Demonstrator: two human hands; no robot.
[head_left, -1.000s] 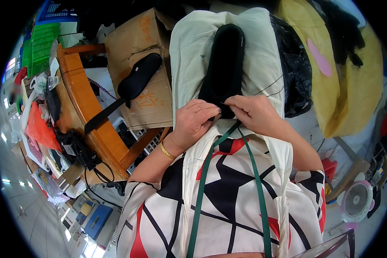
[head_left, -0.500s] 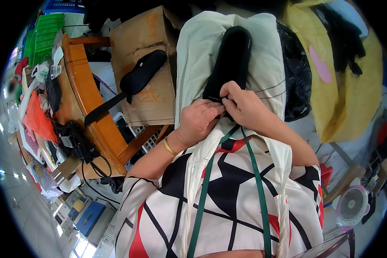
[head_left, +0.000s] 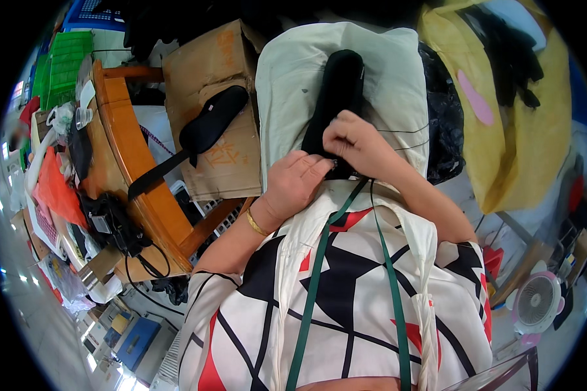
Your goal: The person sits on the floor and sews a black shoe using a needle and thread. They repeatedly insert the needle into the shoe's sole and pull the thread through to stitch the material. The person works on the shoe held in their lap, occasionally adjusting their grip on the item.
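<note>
Long black padded fabric piece [head_left: 336, 104] lying lengthwise on a pale cream cloth-covered board [head_left: 287, 78], its near end under both hands. Right hand [head_left: 355, 140] closed in a pinch on that near end; left hand [head_left: 295, 184] laid flat beside it, fingers loosely curled, pressing the fabric. Probably mid-way through fixing or stitching the end, though the contact point is hidden. Next: a steady hold and fine fingertip work. Counted: one black piece in hand, one similar black strapped pad [head_left: 212, 120] on one brown cardboard box [head_left: 205, 62].
</note>
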